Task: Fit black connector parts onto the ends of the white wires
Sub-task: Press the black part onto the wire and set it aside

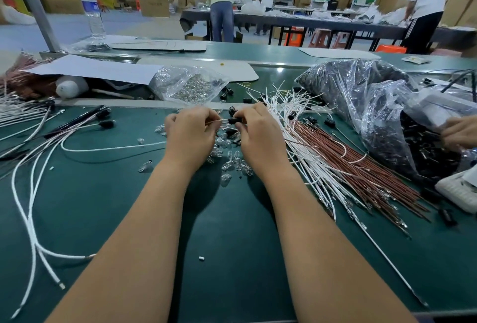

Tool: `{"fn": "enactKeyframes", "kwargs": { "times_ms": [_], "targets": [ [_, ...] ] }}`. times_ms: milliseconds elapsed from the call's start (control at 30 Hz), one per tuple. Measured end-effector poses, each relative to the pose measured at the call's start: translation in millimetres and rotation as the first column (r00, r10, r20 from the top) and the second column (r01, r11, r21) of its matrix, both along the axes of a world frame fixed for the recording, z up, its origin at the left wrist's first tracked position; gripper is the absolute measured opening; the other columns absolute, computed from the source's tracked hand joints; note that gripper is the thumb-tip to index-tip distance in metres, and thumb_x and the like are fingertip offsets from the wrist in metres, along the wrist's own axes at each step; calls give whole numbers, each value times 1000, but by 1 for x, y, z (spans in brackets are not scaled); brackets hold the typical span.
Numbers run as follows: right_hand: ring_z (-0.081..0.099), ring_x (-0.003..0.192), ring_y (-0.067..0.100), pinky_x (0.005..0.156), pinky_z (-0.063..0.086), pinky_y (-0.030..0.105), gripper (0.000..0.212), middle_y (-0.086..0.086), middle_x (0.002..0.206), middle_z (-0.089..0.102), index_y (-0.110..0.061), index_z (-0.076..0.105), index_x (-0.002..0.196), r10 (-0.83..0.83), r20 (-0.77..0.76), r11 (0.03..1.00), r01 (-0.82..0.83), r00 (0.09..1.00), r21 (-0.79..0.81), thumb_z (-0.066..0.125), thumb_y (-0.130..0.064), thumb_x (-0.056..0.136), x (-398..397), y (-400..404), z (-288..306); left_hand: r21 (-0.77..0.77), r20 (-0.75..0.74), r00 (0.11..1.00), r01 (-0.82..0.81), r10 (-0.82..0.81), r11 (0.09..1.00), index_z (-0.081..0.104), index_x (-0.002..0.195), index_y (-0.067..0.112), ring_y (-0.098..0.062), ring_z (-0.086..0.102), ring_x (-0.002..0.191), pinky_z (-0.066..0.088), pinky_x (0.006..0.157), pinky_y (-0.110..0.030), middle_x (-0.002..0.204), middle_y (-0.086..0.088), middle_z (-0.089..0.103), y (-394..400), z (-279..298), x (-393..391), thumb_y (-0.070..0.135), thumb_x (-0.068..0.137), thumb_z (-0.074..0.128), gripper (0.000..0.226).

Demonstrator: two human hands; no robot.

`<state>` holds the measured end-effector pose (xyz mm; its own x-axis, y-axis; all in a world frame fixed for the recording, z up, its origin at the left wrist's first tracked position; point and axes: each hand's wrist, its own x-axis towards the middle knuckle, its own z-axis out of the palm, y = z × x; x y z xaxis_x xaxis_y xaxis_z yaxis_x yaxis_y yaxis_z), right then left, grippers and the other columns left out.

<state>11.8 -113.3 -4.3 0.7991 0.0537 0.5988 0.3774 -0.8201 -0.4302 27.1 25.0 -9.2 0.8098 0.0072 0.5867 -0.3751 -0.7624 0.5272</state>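
My left hand [189, 133] pinches a thin white wire [215, 121] whose end points right. My right hand [258, 131] grips a small black connector part [233, 120] at that wire's end; the two hands meet above the green table [227, 219]. Whether the wire sits inside the connector is hidden by my fingers. A fan of loose white wires [291, 126] lies just right of my right hand. Several loose black connectors [227, 93] lie scattered behind my hands.
Brown wires [361, 168] spread at the right beside a plastic bag of black parts [361, 95]. Small clear bulbs [232, 162] litter the table under my hands, with a bag of them [188, 85] behind. Finished white leads [33, 168] trail left. Another person's hand [459, 133] is at the right edge.
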Motion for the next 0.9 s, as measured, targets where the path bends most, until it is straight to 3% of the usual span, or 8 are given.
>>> {"fn": "enactKeyframes", "kwargs": {
  "times_ms": [67, 167, 333, 400, 500, 600, 800, 900],
  "targets": [
    [52, 85, 13, 78, 36, 26, 16, 2, 103, 60, -10, 60, 110, -99, 55, 993, 103, 994, -64, 51, -13, 97, 0, -4, 0, 100, 85, 979, -193, 185, 976, 64, 96, 20, -21, 52, 102, 20, 92, -35, 101, 2, 63, 3, -1, 0, 19, 92, 56, 9],
    [54, 82, 12, 74, 31, 24, 14, -2, 94, 62, -13, 59, 107, -214, 83, 971, 222, 973, -93, 51, -10, 97, 2, -12, 0, 110, 70, 909, -417, 411, 902, 61, 97, 17, -26, 45, 110, 20, 101, -45, 104, -4, 58, 13, 0, 1, 10, 88, 52, 14],
    [52, 77, 13, 73, 32, 24, 12, 1, 92, 64, -10, 60, 107, -177, 34, 982, 179, 984, -68, 52, -12, 97, 2, -10, 0, 100, 59, 825, -566, 563, 819, 67, 96, 16, -31, 41, 116, 19, 105, -59, 108, -8, 60, 26, 4, -2, 17, 84, 54, 17],
    [54, 81, 15, 74, 41, 25, 15, 5, 97, 66, -7, 60, 109, -100, 5, 995, 100, 995, -18, 53, -11, 97, 0, -6, 2, 50, 112, 867, -493, 486, 868, 68, 98, 20, -28, 41, 121, 16, 106, -56, 110, -4, 62, 25, 6, -3, 13, 80, 55, 23],
    [59, 90, 21, 79, 49, 37, 15, 7, 101, 66, -8, 60, 109, 17, -25, 999, -16, 1000, 44, 51, -11, 97, -3, 1, 3, 83, 221, 967, -148, 127, 985, 69, 103, 16, -28, 52, 112, 27, 97, -39, 104, -4, 68, 11, 9, -5, 8, 81, 61, 24],
    [57, 93, 23, 79, 48, 41, 16, 6, 102, 64, -10, 60, 109, 72, -39, 994, -69, 997, 80, 50, -12, 97, -5, 5, 3, 167, 199, 971, 101, -134, 981, 72, 98, 6, -32, 57, 95, 40, 85, -36, 93, -10, 71, 0, 8, -6, 3, 86, 61, 16],
    [58, 89, 23, 77, 50, 40, 13, 6, 99, 65, -10, 59, 107, 49, -59, 997, -45, 997, 57, 51, -12, 97, -4, 1, 3, 158, 146, 989, -14, -10, 987, 72, 96, 6, -32, 59, 90, 45, 80, -39, 91, -11, 72, 7, 2, 1, 9, 88, 60, 15],
    [59, 91, 24, 78, 50, 42, 14, 7, 100, 66, -10, 60, 107, 79, -63, 993, -73, 995, 92, 52, -11, 96, -5, 1, 2, 54, 113, 985, 126, -132, 991, 71, 98, 7, -22, 64, 88, 51, 81, -35, 92, -6, 72, 4, 4, -4, 10, 87, 63, 14]
  ]
}}
